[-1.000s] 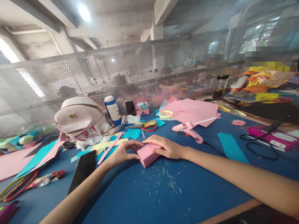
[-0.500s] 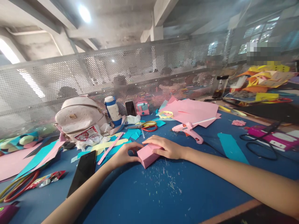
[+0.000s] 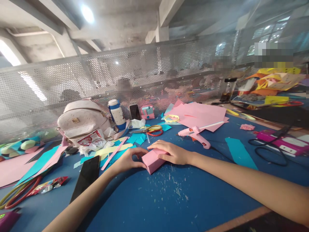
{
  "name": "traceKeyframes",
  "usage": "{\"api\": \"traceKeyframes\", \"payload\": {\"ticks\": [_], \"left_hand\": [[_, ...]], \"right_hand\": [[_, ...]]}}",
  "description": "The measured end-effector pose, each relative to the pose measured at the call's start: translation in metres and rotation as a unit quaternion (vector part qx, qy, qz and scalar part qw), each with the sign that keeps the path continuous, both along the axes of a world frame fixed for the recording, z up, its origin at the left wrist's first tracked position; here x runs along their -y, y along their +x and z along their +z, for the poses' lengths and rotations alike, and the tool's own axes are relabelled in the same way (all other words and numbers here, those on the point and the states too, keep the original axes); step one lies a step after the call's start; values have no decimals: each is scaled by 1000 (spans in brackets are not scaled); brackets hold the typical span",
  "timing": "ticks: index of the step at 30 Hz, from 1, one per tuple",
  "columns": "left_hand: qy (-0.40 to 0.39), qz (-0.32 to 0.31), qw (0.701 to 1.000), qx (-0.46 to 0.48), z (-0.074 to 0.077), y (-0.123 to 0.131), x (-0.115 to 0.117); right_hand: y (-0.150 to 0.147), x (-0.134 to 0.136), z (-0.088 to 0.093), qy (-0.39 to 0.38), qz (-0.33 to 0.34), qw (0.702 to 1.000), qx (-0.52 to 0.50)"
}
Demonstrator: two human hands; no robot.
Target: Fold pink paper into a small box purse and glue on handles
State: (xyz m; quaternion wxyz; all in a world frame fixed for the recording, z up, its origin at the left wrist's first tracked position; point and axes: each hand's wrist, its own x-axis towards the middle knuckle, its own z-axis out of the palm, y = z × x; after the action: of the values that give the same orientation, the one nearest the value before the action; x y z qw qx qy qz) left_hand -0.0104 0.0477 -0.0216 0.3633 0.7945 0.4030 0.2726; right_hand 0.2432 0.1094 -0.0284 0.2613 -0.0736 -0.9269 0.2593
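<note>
A small pink paper box (image 3: 154, 163) rests on the blue tabletop (image 3: 135, 206) between my hands. My left hand (image 3: 129, 158) grips its left end, thumb at the near corner and fingers curled behind. Over the top and right side lies my right hand (image 3: 172, 152), closed on the box with the thumb on its upper face and fingers wrapped round the far side. Behind my right hand, a pink hot glue gun (image 3: 196, 135) lies on its side with a glue stick in it. Scissors (image 3: 149, 130) lie beyond the hands among blue paper scraps (image 3: 137, 138).
A black phone (image 3: 86, 175) lies beside my left forearm. At the back stand a pale backpack (image 3: 83, 117), a bottle (image 3: 117, 112) and a pink paper holder (image 3: 147, 112). Pink sheets (image 3: 205, 112) are behind the glue gun; a purple power strip (image 3: 281, 143) with a black cord lies right.
</note>
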Motion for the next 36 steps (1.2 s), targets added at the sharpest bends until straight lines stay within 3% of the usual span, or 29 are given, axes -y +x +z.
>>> {"api": "traceKeyframes", "payload": {"ticks": [9,15,19,25,36], "left_hand": [[26,11,1000,1,3,-2,-2],[109,-19,994,-26,22,-8,0],[162,-45,984,-63,30,4,13],[245,-70,950,-180,15,29,27],[337,-35,900,-274,-2,33,27]], "right_hand": [[0,1,1,-2,1,1000,5],[-1,0,0,-24,-11,1000,-11],[-1,-3,-3,-36,-24,998,-44],[0,-5,-3,-68,-16,997,-40],[6,-11,-3,-78,7,997,-1]]}}
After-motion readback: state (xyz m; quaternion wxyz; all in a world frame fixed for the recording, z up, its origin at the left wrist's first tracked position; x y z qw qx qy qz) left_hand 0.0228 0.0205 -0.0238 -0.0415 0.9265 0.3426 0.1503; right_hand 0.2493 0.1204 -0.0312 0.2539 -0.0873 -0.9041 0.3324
